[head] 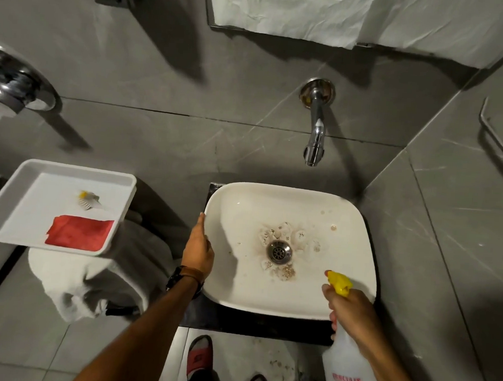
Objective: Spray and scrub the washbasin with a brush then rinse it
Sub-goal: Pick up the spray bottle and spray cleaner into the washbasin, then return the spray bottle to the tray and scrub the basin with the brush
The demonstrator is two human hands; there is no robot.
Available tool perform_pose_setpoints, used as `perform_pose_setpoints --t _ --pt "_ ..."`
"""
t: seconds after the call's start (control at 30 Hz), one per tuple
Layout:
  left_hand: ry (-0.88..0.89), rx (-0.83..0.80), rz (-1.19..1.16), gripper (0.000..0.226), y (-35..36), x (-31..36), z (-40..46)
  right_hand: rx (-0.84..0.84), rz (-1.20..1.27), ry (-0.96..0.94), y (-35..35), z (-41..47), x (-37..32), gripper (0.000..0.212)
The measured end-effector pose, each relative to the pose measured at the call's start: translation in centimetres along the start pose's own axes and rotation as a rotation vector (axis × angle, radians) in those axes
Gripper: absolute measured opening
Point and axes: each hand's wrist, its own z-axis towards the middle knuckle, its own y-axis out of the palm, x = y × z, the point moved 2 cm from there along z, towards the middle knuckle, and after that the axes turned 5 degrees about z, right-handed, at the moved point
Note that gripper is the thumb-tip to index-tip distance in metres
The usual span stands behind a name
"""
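Nearest the camera, the right hand (352,311) was wrapped tightly around the neck of a translucent spray bottle (348,373) with red lettering, its yellow nozzle (339,281) poking out above the fingers and pointing over the front right part of the washbasin (345,225). The bottle's body hung below the basin's front edge, above the floor, where two red slippers (202,355) showed at the bottom of the view. The left hand (198,249), with a brown strap and a dark watch (184,276) at the wrist, lay flat against the basin's left rim with the fingers extended along the edge, resting on it rather than gripping anything. The white basin sat on a dark counter (254,323), and brownish stains and flecks ringed its metal drain (279,251), with a few fainter marks toward the back right. To the left, well apart from the basin, a white tray (14,193) held a folded red cloth (80,233) at its near edge and, just beyond that, a small brush (87,200) with a yellow top, blurred. Crumpled white towels (71,279) lay beneath the tray. Farther back, a chrome spout (316,129) came out of the grey tiled wall (162,82) and hung above the basin's rear rim. At the top, white paper (299,13) draped over a framed panel.
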Motion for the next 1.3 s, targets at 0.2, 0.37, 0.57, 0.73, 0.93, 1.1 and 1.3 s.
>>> perform_pose_setpoints --t 0.2,0.37,0.57,0.73,0.93,1.1,1.3 --pt "0.012 0.031 -0.151 0.052 -0.7 0.0 0.2 0.013 -0.024 -0.260 0.2 1.0 -6.0 0.030" --pt "-0.073 0.222 -0.237 0.050 -4.6 -1.9 0.7 -0.069 -0.083 -0.456 5.3 0.7 -12.3 0.031" --pt "-0.181 0.451 -0.295 0.048 -13.2 -7.9 2.1 -0.212 -0.063 -0.603 16.2 -1.0 -18.4 0.026" --pt "-0.340 0.641 -0.365 0.048 -19.1 -14.4 2.0 -0.350 -0.002 -0.755 27.3 -2.8 -22.8 0.038" --pt "-0.415 0.753 -0.375 0.046 -23.1 -21.7 1.8 -0.501 -0.014 -0.879 41.3 -4.1 -26.1 0.041" --pt "-0.450 0.780 -0.406 0.045 -25.1 -25.9 3.1 -0.533 -0.021 -0.940 51.7 -4.2 -28.1 0.040" --pt "-0.482 0.752 -0.407 0.046 -25.8 -29.7 5.8 -0.680 -0.037 -0.971 62.1 -3.6 -30.0 0.034"
